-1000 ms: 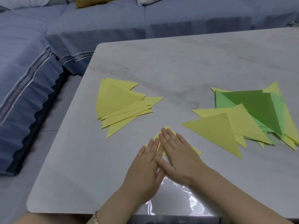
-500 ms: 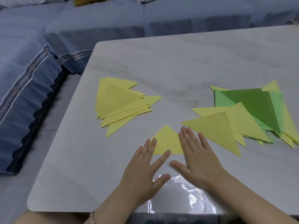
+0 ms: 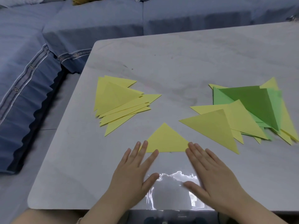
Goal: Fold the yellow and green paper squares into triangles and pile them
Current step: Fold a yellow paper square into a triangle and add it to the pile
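Observation:
A small folded yellow triangle (image 3: 165,139) lies flat on the grey table (image 3: 178,62), point away from me. My left hand (image 3: 134,172) lies flat with its fingertips on the triangle's left corner. Palm down at the right corner rests my right hand (image 3: 208,173), fingertips touching the paper's edge. Both hands are spread and hold nothing. A pile of folded yellow triangles (image 3: 119,102) sits to the left. A loose heap of yellow and green sheets (image 3: 246,110) lies to the right.
A blue sofa (image 3: 48,46) wraps around the table's far and left sides. The table's near edge (image 3: 113,207) runs just under my wrists, with a bright glare patch between my hands.
My hands slid apart from the middle of the folded triangle toward its two bottom corners, uncovering it. The piles have not moved.

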A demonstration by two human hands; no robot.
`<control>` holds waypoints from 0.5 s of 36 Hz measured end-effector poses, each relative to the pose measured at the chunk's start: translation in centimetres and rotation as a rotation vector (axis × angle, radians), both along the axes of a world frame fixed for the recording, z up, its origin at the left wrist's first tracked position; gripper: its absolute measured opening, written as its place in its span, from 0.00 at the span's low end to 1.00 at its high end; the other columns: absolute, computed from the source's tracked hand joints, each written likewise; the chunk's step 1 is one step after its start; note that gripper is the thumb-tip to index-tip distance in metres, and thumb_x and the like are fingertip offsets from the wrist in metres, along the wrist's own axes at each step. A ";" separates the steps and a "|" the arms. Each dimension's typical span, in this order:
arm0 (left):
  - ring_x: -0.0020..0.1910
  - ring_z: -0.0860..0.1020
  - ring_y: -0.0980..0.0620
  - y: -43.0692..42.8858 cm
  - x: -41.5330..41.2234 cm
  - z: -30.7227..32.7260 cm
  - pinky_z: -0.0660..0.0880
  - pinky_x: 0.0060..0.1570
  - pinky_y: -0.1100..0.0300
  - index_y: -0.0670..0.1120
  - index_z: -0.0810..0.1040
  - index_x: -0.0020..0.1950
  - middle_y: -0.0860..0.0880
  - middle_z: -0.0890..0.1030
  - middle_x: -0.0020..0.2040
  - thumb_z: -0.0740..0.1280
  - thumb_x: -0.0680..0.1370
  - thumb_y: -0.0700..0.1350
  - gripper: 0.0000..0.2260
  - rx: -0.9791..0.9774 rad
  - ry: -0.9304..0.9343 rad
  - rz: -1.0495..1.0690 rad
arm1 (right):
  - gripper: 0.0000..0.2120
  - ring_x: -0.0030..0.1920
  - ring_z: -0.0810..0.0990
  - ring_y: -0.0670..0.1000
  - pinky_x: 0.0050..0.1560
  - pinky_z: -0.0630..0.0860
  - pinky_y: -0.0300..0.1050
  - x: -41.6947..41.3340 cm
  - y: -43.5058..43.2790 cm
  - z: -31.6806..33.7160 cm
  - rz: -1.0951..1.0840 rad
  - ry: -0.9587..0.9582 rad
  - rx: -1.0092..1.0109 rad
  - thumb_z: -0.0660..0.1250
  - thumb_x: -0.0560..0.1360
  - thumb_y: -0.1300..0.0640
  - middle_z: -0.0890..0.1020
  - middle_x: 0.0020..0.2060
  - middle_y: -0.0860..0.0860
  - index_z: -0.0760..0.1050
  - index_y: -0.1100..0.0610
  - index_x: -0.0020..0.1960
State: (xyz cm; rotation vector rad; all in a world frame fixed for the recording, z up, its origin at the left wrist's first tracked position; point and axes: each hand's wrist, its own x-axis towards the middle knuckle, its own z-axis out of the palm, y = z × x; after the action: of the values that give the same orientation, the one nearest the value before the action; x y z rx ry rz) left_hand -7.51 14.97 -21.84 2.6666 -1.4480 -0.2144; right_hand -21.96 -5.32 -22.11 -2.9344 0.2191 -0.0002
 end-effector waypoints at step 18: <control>0.58 0.78 0.47 0.7 1.0 2.7 0.60 0.60 0.52 0.50 0.83 0.41 0.50 0.82 0.55 0.55 0.74 0.53 0.18 -0.099 -0.140 0.280 | 0.34 0.71 0.59 0.47 0.68 0.52 0.47 -0.5 0.0 0.1 -0.090 -0.019 -0.004 0.48 0.77 0.36 0.66 0.70 0.53 0.67 0.60 0.69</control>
State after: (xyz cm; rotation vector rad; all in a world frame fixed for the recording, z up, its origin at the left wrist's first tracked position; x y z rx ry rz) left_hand -6.47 15.71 -19.18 2.8072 -1.0661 0.0655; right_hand -22.46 -5.34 -21.96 -2.9248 0.3484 -0.0416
